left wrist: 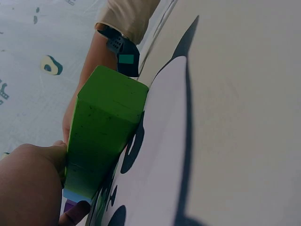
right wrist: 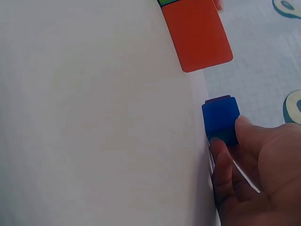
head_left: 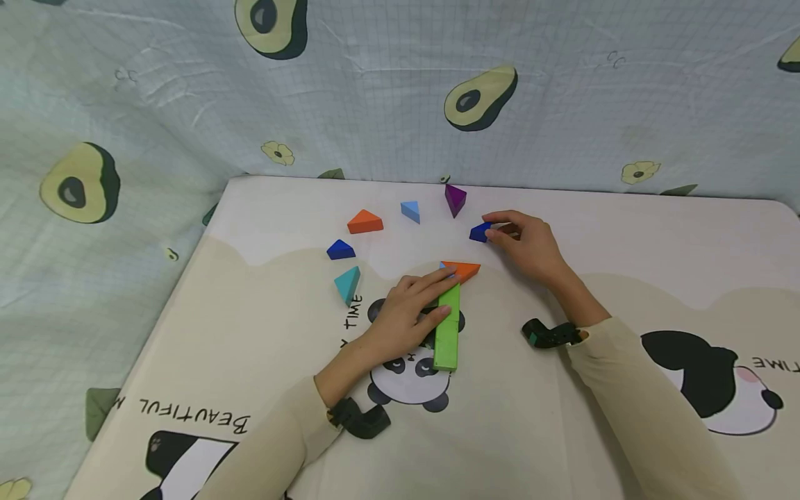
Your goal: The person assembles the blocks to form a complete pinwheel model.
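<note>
My right hand (head_left: 528,243) pinches a dark blue triangular block (right wrist: 221,115) between thumb and fingers, low over the far part of the table. My left hand (head_left: 409,316) lies along the left side of a row of green blocks (head_left: 446,344), its thumb touching the green and its fairly straight fingers reaching over the row's far end. An orange triangular block (head_left: 465,269) adjoins that far end. Beside it a light blue block (left wrist: 77,195) shows partly, mostly hidden under the left fingers.
Loose triangular blocks lie beyond the hands: teal (head_left: 347,285), dark blue (head_left: 340,250), orange (head_left: 365,222), light blue (head_left: 410,211) and purple (head_left: 455,199). A panda-printed cloth (head_left: 500,417) covers the table. An avocado-patterned curtain (head_left: 375,90) hangs behind its far edge.
</note>
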`<state>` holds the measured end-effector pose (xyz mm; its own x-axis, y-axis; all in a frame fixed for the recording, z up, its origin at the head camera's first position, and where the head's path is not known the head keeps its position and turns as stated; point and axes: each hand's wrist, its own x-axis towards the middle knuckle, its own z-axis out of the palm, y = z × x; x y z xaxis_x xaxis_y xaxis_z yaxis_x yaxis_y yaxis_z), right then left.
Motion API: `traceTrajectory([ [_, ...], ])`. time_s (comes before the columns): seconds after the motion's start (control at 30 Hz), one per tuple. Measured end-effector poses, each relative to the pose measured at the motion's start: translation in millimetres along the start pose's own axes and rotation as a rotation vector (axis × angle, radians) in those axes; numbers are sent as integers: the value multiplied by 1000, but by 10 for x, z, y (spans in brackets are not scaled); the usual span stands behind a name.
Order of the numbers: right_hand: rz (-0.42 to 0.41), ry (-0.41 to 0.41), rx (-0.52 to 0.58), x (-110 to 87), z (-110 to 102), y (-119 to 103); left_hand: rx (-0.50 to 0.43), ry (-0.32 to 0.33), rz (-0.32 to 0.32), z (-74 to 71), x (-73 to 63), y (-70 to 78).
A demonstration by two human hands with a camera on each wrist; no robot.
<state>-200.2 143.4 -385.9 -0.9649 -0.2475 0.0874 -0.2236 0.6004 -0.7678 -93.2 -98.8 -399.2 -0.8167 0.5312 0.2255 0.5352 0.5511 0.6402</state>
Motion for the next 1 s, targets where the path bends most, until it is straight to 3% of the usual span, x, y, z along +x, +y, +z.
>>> traceTrajectory([
  [0.53,-75,-7,35,-28,10,-100,12,-9,-4,4,8,-7],
  [1.0,-131,-126,37,-99,123,-227,4,-24,-26,-5,-3,0],
])
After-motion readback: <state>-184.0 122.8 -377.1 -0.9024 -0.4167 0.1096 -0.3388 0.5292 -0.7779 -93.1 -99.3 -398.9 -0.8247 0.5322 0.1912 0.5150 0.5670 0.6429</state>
